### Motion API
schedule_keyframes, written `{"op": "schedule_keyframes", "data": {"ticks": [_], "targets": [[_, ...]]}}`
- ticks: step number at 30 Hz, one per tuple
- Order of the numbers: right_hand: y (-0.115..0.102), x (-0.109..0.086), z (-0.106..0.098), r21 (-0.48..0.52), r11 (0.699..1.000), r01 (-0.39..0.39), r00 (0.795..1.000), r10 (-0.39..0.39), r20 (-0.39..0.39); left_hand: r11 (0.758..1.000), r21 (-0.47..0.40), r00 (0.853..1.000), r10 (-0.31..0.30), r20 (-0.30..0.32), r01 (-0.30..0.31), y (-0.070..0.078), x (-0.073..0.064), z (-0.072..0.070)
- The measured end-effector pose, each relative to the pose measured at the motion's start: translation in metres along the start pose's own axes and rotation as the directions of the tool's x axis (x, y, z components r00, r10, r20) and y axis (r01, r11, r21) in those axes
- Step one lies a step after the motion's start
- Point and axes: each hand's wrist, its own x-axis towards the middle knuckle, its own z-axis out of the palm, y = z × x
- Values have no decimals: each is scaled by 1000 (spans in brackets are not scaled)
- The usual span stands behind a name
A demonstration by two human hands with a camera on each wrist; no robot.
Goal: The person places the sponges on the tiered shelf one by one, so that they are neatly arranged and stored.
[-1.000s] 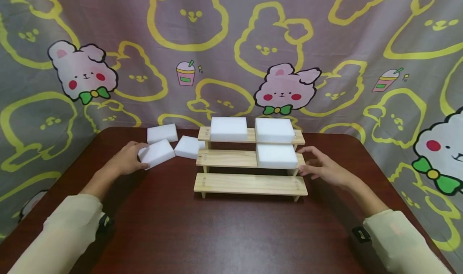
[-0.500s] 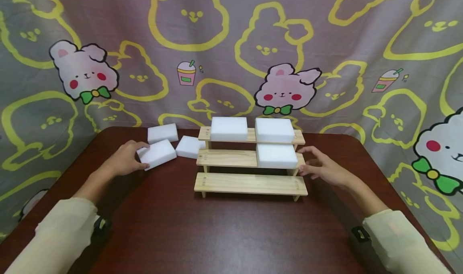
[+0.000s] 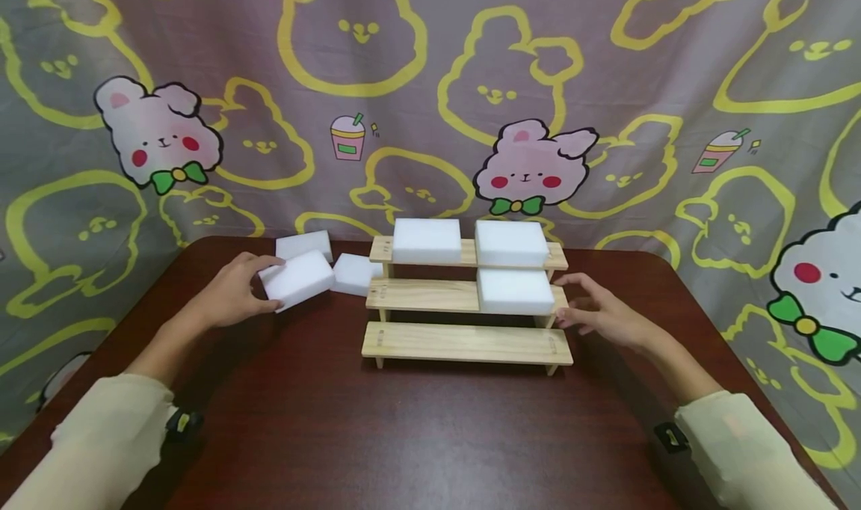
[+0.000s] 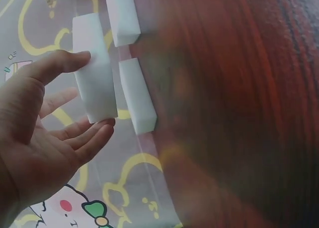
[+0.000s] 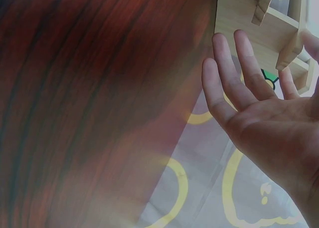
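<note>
My left hand point(image 3: 232, 292) pinches a white foam block point(image 3: 301, 277) between thumb and fingers, raised and tilted. In the left wrist view the held block point(image 4: 94, 71) stands apart from two more white blocks beyond it. A three-step wooden stand point(image 3: 430, 339) is in the middle of the head view. At its right end my right hand point(image 3: 605, 315) has thumb and index finger at the two edges of the middle step. In the right wrist view the other fingers point(image 5: 227, 71) stretch out free beside the stand's wooden end point(image 5: 291, 51).
Two white blocks sit on the top step, left point(image 3: 427, 241) and right point(image 3: 511, 243); a third block point(image 3: 516, 291) is on the middle step's right half. Two loose blocks point(image 3: 304, 244) point(image 3: 353, 274) lie left of the stand. A patterned curtain point(image 3: 403, 106) hangs behind the dark table point(image 3: 430, 435).
My left hand has taken the white foam block up off the table and shifted it slightly right, so it now overlaps the loose block behind. My right hand has stayed put.
</note>
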Motion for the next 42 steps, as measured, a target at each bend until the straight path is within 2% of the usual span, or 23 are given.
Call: {"op": "schedule_keyframes", "data": {"ticks": [5, 9, 18, 29, 42], "targets": [[0, 0, 0, 3, 1000, 6, 1000, -6, -2, 999, -37, 999, 40, -5, -40, 6, 1, -4], [0, 0, 0, 4, 1000, 4, 1000, -4, -1, 997, -57, 999, 48, 0, -48, 11, 1, -7], [-1, -1, 0, 3, 1000, 7, 1000, -7, 0, 995, -36, 996, 88, -31, -89, 19, -2, -10], [-1, -1, 0, 0, 1000, 8, 1000, -8, 0, 990, -83, 993, 109, -39, -111, 29, -4, -14], [1, 0, 0, -5, 1000, 22, 1000, -22, 0, 986, -110, 992, 120, -42, -124, 31, -6, -11]]}}
